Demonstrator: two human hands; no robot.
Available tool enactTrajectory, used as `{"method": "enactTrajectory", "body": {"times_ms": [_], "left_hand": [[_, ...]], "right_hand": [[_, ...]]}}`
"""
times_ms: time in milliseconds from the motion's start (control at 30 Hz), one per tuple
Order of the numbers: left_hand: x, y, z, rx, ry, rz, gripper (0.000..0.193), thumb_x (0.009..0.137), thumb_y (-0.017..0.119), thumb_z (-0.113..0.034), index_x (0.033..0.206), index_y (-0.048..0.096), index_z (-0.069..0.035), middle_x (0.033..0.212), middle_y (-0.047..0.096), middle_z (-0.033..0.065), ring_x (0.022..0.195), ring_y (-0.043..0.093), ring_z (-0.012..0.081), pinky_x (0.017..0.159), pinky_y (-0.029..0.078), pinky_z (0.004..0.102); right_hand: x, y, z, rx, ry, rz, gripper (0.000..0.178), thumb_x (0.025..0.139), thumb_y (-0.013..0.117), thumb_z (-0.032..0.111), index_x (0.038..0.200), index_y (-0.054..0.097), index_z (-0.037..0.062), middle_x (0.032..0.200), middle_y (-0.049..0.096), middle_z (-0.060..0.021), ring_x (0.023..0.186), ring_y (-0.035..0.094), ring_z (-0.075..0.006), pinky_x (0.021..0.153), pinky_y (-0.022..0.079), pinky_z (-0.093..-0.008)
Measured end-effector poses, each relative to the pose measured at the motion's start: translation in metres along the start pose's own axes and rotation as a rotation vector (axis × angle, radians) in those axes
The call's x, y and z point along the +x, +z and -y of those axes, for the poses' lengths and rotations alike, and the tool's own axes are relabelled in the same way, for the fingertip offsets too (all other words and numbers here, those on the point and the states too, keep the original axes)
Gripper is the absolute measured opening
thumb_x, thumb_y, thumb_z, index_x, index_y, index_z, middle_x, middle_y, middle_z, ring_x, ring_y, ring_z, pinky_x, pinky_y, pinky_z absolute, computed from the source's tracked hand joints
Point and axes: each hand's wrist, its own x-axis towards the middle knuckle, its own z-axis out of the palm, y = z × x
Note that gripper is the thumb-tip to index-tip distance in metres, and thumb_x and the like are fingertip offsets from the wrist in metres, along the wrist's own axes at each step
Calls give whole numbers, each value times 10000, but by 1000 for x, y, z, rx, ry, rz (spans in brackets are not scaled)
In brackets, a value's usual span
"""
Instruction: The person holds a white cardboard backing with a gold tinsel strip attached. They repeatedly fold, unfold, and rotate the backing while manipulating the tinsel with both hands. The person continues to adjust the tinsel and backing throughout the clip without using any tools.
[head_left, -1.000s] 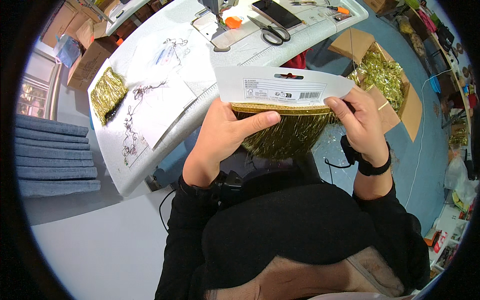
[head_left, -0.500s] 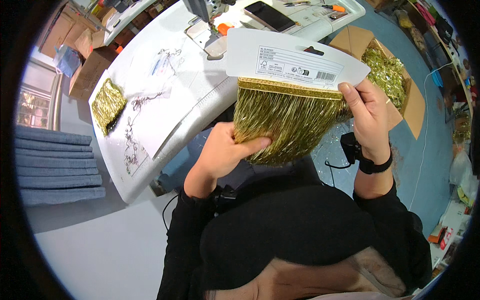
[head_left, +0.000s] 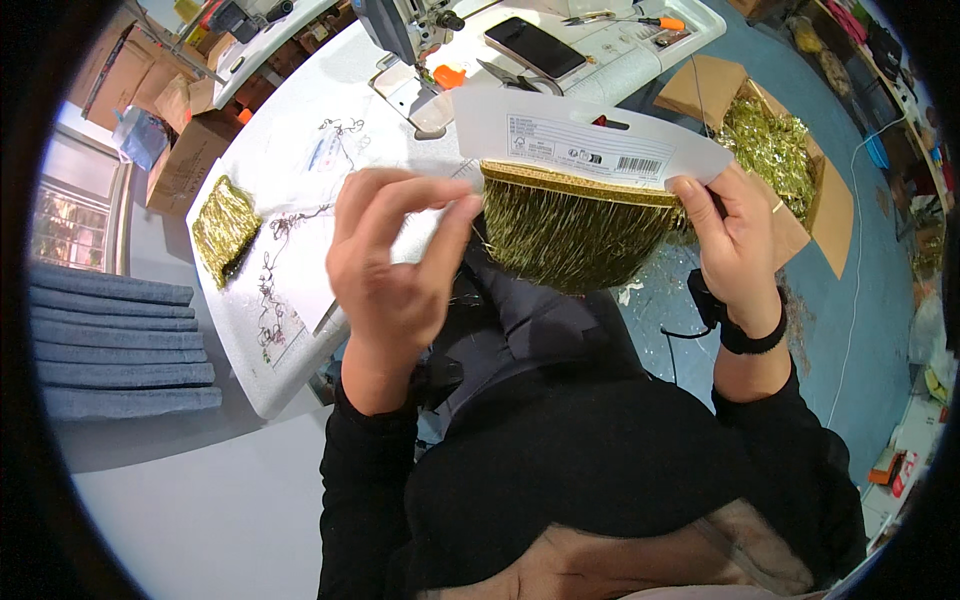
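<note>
A gold tinsel fringe garland (head_left: 575,235) hangs from a white header card (head_left: 600,130) with a hang slot. My right hand (head_left: 735,225) grips the right end of the card and the garland's woven band, thumb on the side facing me. Beside the card's left end is my raised left hand (head_left: 395,255). Its thumb and index tips come together by the left edge of the band, and whatever may be between them is too small to make out. The strands dangle over my lap.
A white sewing table (head_left: 285,130) carries a sewing machine (head_left: 395,35), scissors (head_left: 520,78), a phone (head_left: 535,47) and thread scraps (head_left: 268,300). Another gold fringe piece (head_left: 227,230) lies at its left edge. An open carton (head_left: 830,215) of gold tinsel stands at right.
My left hand has let go of the fringe strands and risen up and left to the band's left end. The card has tipped and shifted slightly down; my right hand keeps its grip.
</note>
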Motion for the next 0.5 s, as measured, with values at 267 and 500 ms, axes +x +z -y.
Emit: {"method": "enactTrajectory", "body": {"times_ms": [267, 500], "left_hand": [[29, 20, -26, 51, 152, 138, 190, 779, 827, -84, 947, 736, -84, 855, 610, 43, 871, 549, 257, 807, 446, 367], [29, 25, -29, 92, 154, 185, 170, 761, 811, -18, 890, 714, -73, 836, 607, 53, 855, 564, 243, 816, 456, 349]], "right_hand": [[-1, -3, 2, -62, -81, 29, 97, 970, 637, 33, 1009, 661, -52, 852, 543, -115, 695, 512, -217, 620, 410, -307], [-4, 0, 2, -38, -84, 20, 67, 952, 655, 3, 990, 659, -52, 850, 549, -115, 651, 499, -213, 579, 402, -307]]}}
